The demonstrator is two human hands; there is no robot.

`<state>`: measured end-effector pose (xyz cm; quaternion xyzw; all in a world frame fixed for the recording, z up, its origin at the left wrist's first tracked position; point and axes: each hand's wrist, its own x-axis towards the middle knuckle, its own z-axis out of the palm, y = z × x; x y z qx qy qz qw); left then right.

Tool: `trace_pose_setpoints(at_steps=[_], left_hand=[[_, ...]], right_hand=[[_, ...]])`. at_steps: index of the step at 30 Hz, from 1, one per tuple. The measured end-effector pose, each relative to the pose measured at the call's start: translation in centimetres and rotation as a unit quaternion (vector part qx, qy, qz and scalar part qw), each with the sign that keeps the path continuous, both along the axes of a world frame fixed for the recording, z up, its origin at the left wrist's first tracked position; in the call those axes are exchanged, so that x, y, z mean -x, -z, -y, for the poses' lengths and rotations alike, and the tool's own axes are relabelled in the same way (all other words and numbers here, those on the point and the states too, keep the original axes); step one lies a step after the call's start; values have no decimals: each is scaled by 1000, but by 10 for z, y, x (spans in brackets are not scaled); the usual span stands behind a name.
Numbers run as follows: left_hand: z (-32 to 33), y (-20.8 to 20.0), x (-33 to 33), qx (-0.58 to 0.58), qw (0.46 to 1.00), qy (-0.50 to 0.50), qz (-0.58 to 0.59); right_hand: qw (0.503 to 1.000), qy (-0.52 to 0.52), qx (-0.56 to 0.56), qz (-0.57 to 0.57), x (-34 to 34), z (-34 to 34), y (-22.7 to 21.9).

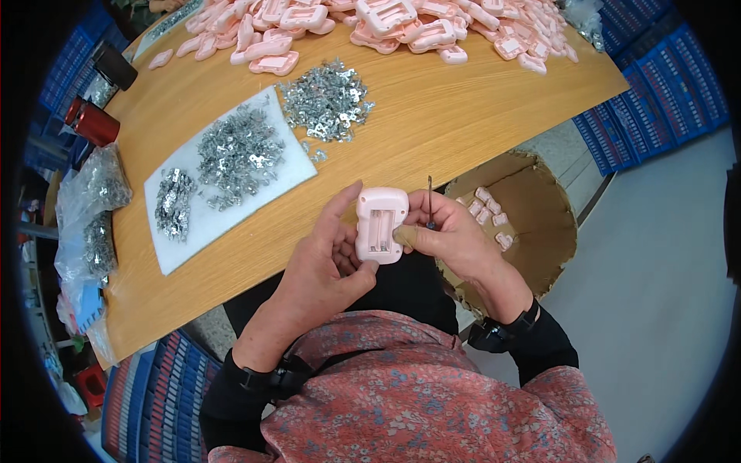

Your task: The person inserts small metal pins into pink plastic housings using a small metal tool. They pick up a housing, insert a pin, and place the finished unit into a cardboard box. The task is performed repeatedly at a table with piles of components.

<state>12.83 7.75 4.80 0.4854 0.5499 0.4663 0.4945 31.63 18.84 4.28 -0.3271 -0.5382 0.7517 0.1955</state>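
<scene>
Over my lap, just off the table's near edge, I hold a pink plastic casing [384, 197] with a long battery compartment turned up towards me. My left hand [312, 266] grips its left side and lower corner, thumb at the bottom. From the right, my right hand [463, 241] holds it, its thumb, which has a tan covering at the tip, pressed near the compartment's edge. A thin dark metal tool [430, 202] sticks up from between my right fingers; its lower end is hidden. Small metal contacts show at the compartment's lower end.
Pink casings [386, 19] are heaped at the table's far side. Metal contact pieces [243, 150] lie on a white foam sheet [170, 251], with another pile [328, 100] beside it. A carton [552, 231] holding several casings stands right. Bagged parts [96, 185] and a red canister [93, 122] are left.
</scene>
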Motion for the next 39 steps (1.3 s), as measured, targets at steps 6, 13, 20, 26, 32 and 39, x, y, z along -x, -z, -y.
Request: trace_pose_setpoints(at_steps=[6,13,20,26,32,39], left_hand=[[-2,7,0,2,1000,-17,-16],[-1,18,-1,-37,997,-43,-59],[6,-3,9,38,997,-53,-39],[6,-2,13,-21,997,-30,-64],[8,2,12,-36,997,-30,-58],[11,1,15,-46,998,-37,-24]], right_hand=[[1000,4,-6,-11,2,1,6],[999,-17,-34,-26,8,6,7],[1000,6,-14,6,-6,-2,3],[958,64,231,-156,-26,-9,13],[881,32,380,-279,-14,-4,9],[883,-38,367,-290,2,-7,8]])
